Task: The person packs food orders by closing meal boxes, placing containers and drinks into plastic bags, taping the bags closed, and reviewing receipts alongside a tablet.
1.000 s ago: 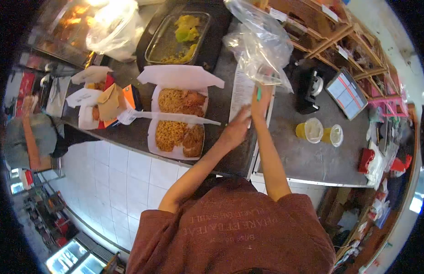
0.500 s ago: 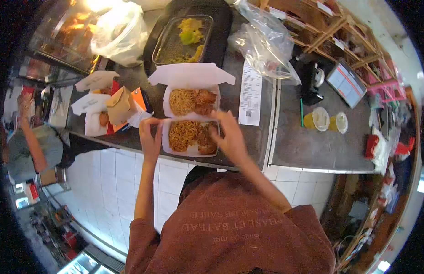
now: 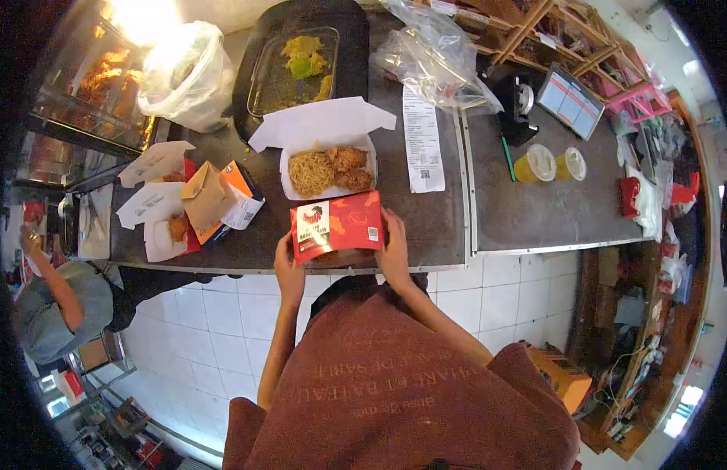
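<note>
Between my hands a red printed food box (image 3: 348, 223) has its lid folded over, at the counter's front edge. My left hand (image 3: 287, 262) grips its left side, and my right hand (image 3: 394, 247) grips its right side. Just behind it lies an open white box (image 3: 324, 129) with noodles (image 3: 310, 172) and fried chicken (image 3: 350, 166). A long paper receipt (image 3: 423, 145) lies to the right, below a clear plastic bag (image 3: 435, 59).
Left are open boxes (image 3: 166, 239), a brown paper packet (image 3: 209, 196) and a white bag (image 3: 187, 78). A glass tray (image 3: 300, 70) stands behind. Lidded cups (image 3: 536, 164), a green straw (image 3: 508, 159) and a tablet (image 3: 569, 102) are right. Another person (image 3: 65, 301) stands far left.
The nearer noodle box was open and is now covered by its red lid. My hands have moved from over the food to the box's two sides.
</note>
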Tool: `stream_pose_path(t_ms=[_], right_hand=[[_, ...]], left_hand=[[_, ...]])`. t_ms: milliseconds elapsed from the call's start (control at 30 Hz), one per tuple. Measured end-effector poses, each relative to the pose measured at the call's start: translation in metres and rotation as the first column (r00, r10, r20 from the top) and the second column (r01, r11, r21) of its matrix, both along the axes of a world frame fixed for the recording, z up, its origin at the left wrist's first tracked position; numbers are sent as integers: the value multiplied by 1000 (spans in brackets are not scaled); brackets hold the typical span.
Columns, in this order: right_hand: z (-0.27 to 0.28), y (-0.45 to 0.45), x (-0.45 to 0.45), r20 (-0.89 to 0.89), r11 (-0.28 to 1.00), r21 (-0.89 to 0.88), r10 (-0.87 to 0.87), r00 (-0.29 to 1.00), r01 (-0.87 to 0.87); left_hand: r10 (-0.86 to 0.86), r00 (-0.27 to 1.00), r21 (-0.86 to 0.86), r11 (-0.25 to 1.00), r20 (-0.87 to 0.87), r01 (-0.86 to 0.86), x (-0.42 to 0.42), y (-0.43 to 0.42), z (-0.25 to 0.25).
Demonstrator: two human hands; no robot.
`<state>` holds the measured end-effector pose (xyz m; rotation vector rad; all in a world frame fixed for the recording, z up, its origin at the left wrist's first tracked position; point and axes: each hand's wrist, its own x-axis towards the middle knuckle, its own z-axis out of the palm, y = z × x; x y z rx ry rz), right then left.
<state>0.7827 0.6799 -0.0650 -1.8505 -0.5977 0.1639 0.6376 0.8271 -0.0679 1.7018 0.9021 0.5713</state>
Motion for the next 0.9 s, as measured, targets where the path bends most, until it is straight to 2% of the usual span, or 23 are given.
stream_pose_path(t_ms=[33, 67, 133, 233, 267, 333, 367, 400, 467, 500, 600, 633, 667, 700, 733, 767, 833, 867, 900], right_hand=[[-1, 1, 0, -42, 999, 45, 8, 999, -6], [1, 3, 0, -81, 996, 93, 18, 997, -10], [7, -1, 6, -70, 999, 12, 40, 997, -39], [19, -8, 15, -23, 991, -79, 105, 994, -107], [23, -8, 17, -4, 986, -104, 133, 991, -133], [44, -9, 12, -74, 988, -59, 137, 988, -142], [50, -10, 8, -110, 989, -36, 140, 984, -145], [39, -16, 7, 34, 969, -179, 176, 984, -168], [10, -31, 5, 297, 882, -449, 296, 908, -141], [23, -37, 8, 50, 796, -525, 382, 923, -301], [57, -47, 7, -295, 680, -311, 595, 747, -664], [49, -49, -2, -171, 626, -511, 598, 783, -589], [29, -46, -3, -1, 636, -609, 596, 803, -473], [4, -41, -1, 173, 648, -683, 592, 787, -337], [-9, -40, 2, 339, 659, -728, 584, 737, -187], [-4, -39, 8, 363, 637, -729, 670, 647, -251], [17, -35, 24, 395, 563, -737, 808, 438, -374], [22, -34, 29, 365, 547, -694, 828, 426, -469], [26, -35, 33, 337, 527, -642, 847, 412, -558]], left_hand=[[4, 999, -16, 1000, 42, -3, 3, 1, 0], [-16, 1000, 21, 1000, -21, 16, 2, 3, 5], [-50, 988, 91, 994, -146, 64, 1, 7, 16], [-129, 986, 58, 989, -101, 136, -4, 15, 15], [-89, 996, 11, 996, -15, 89, -1, 10, 22], [4, 989, -94, 996, 148, 10, 9, -2, 42], [-44, 980, -247, 965, 194, 93, 3, 0, 30], [-187, 977, -96, 976, 101, 197, -3, 1, 21], [-401, 904, 179, 888, -145, 423, -18, 1, 10], [-395, 844, 382, 763, -363, 522, -20, -1, 29], [-486, 711, 66, 801, -508, 594, -11, -12, 71], [-405, 668, 121, 795, -625, 595, -16, -15, 47], [-221, 622, 317, 705, -751, 634, -22, -16, 10], [-5, 583, 481, 560, -813, 675, -28, -14, -29], [220, 551, 592, 372, -805, 715, -29, -13, -48], [330, 490, 581, 290, -807, 761, -17, -19, -7], [-42, 627, 569, 377, -778, 731, -13, -20, 37], [-225, 668, 549, 419, -709, 723, -10, -20, 44], [-353, 609, 497, 361, -711, 789, -11, -11, 41]])
